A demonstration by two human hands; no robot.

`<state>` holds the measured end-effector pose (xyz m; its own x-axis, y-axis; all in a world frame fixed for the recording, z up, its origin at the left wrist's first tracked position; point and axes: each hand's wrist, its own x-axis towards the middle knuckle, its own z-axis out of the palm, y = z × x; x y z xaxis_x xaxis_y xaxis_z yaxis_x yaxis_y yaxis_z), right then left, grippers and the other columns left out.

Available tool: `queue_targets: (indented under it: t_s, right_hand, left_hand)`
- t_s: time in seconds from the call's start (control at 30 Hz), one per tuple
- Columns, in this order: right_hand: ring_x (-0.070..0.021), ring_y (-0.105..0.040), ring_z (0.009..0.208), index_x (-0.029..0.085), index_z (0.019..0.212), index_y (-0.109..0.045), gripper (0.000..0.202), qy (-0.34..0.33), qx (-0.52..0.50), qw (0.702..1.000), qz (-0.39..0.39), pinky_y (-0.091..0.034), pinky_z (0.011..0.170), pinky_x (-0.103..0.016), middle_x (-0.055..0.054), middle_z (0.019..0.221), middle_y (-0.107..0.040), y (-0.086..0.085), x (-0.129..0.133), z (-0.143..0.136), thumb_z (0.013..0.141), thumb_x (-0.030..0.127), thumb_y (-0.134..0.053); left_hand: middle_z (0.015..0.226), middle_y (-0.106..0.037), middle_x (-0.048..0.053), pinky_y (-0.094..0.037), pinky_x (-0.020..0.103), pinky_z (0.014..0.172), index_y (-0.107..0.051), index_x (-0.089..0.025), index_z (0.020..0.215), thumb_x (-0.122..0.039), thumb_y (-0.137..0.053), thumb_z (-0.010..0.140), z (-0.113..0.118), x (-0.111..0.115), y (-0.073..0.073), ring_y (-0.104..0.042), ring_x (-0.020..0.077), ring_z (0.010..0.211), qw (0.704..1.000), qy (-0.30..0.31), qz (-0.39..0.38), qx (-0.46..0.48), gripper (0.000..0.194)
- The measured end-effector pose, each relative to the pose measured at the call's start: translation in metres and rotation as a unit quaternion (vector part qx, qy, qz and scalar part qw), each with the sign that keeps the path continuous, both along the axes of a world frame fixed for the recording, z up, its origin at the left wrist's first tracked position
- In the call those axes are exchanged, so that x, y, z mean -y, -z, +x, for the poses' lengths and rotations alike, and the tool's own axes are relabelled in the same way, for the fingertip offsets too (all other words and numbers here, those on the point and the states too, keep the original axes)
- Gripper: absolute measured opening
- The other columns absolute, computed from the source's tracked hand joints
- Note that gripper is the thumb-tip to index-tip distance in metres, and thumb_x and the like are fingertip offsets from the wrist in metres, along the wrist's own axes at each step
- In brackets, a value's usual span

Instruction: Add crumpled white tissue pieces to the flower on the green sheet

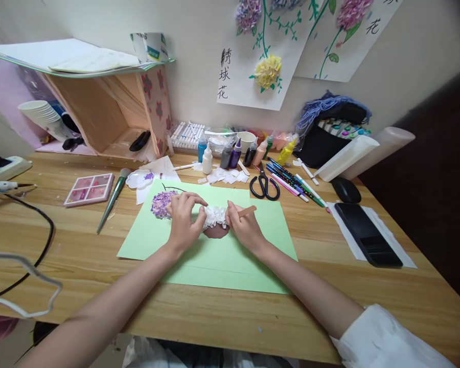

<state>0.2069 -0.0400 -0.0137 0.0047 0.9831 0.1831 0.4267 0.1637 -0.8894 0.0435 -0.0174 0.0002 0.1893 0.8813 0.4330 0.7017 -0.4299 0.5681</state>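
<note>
1. Right hand (244, 225): fingers grasp a slim tan stick (248, 210).
2. Left hand (186, 217): fingers bent at the ruffled white cluster (215, 215); cannot tell if gripping.
3. Cluster covers part of a round brown piece (216, 232), above light-green paper (222, 266).

"绣球花" on left poster (245, 66), "花" on right poster (354, 56) (character above cropped)

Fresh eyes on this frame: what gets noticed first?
Probably the white ruffled cluster between the left hand and the right hand, which holds a brown stick, over the light green sheet. Next, the purple flower on the sheet's left part, by the left hand. Above, the yellow flower stands out on white paper on the wall.
</note>
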Motion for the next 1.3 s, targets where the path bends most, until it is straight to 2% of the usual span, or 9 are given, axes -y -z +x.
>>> queue_targets:
  t_s: [0.23,0.33,0.63,0.8,0.97,1.17,1.3]
  right_hand:
    - [-0.0119,-0.043,0.044,0.021,0.051,-0.043,0.053,0.021,-0.055,0.996,0.061,-0.035,0.048,-0.027,0.001,0.047,-0.044,0.009,0.009,0.007,0.096,0.043,-0.027]
    - [-0.0123,-0.043,0.044,0.021,0.050,-0.041,0.054,0.008,-0.054,0.995,0.085,-0.036,0.049,-0.027,0.000,0.047,-0.043,0.010,0.011,0.008,0.096,0.043,-0.026]
    - [-0.0135,-0.046,0.049,0.021,0.057,-0.042,0.048,-0.049,0.077,0.987,0.133,-0.036,0.054,-0.028,-0.001,0.053,-0.047,0.011,0.008,0.005,0.097,0.037,-0.022]
    - [-0.0139,-0.045,0.050,0.022,0.057,-0.038,0.046,-0.049,0.119,0.985,0.118,-0.035,0.054,-0.028,-0.001,0.053,-0.047,0.012,0.006,0.005,0.097,0.036,-0.022]
    - [-0.0139,-0.046,0.050,0.022,0.057,-0.039,0.045,-0.027,0.077,0.992,0.093,-0.034,0.055,-0.028,-0.001,0.052,-0.047,0.011,0.005,0.004,0.097,0.036,-0.024]
    - [-0.0127,-0.043,0.045,0.022,0.055,-0.040,0.048,0.009,0.027,0.999,0.024,-0.035,0.053,-0.026,0.003,0.045,-0.040,0.007,0.003,0.002,0.097,0.040,-0.027]
    - [-0.0121,-0.042,0.044,0.021,0.054,-0.040,0.048,0.007,0.017,0.999,0.037,-0.035,0.053,-0.026,0.003,0.044,-0.039,0.007,0.005,0.002,0.097,0.039,-0.028]
  left_hand:
    - [0.097,-0.060,0.004,-0.030,0.041,0.085,-0.059,-0.022,0.083,-0.018,-0.045,0.084,0.000,-0.001,0.000,-0.045,0.0248,0.100,1.000,0.005,-0.015,0.006,0.014]
    - [0.097,-0.060,0.004,-0.030,0.042,0.086,-0.058,-0.022,0.083,-0.018,-0.045,0.084,0.000,-0.001,0.000,-0.045,0.0249,0.100,1.000,0.005,-0.017,0.008,0.014]
    - [0.095,-0.060,0.003,-0.031,0.041,0.087,-0.058,-0.022,0.081,-0.018,-0.045,0.083,0.000,-0.002,0.001,-0.046,0.0239,0.099,1.000,0.007,-0.022,0.016,0.014]
    - [0.094,-0.060,0.003,-0.031,0.041,0.087,-0.058,-0.022,0.082,-0.018,-0.045,0.083,-0.001,-0.001,0.001,-0.046,0.0236,0.098,1.000,0.002,-0.021,0.017,0.014]
    - [0.094,-0.060,0.003,-0.031,0.041,0.088,-0.057,-0.022,0.080,-0.018,-0.045,0.083,0.000,-0.002,0.001,-0.046,0.0233,0.098,0.999,0.007,-0.023,0.022,0.013]
    - [0.093,-0.060,0.003,-0.030,0.040,0.087,-0.058,-0.021,0.080,-0.018,-0.046,0.082,0.000,-0.002,0.002,-0.046,0.0236,0.097,0.999,0.004,-0.020,0.027,0.013]
    - [0.093,-0.060,0.004,-0.029,0.040,0.086,-0.058,-0.021,0.079,-0.018,-0.046,0.082,0.000,-0.002,0.003,-0.046,0.0242,0.097,0.999,0.000,-0.020,0.029,0.013]
